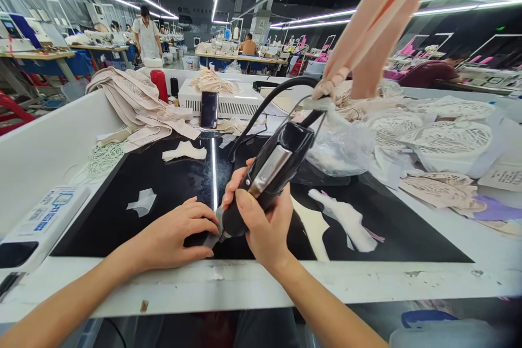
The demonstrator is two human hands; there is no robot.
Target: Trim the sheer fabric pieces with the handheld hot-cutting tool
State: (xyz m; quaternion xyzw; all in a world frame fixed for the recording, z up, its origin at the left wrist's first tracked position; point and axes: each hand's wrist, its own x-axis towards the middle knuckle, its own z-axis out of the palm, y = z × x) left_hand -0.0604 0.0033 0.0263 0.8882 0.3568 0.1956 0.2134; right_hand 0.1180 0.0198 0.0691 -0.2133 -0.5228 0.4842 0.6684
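Note:
My right hand (pixel 267 223) is wrapped round a black corded hand-held power tool (pixel 281 155) with a metal lever along its side. The tool tilts with its tip down, close to the black mat (pixel 122 228). At that tip, my left hand (pixel 179 234) holds a small greyish translucent piece (pixel 212 238) between thumb and fingers. A peach fabric strap (pixel 375 16) runs up from the cord end of the tool. To the right lie a cream cut piece (pixel 313 225) and a white cloth piece (pixel 346 220). The exact contact under the tip is hidden.
A translucent scrap (pixel 142 203) and a white cut piece (pixel 184 151) lie on the mat's left. Behind stand a phone (pixel 209 110) and a white box (pixel 244 103). Beige fabric strips (pixel 138 103) fill the left, lace cups (pixel 452 141) the right. Another person (pixel 147 35) stands farther back.

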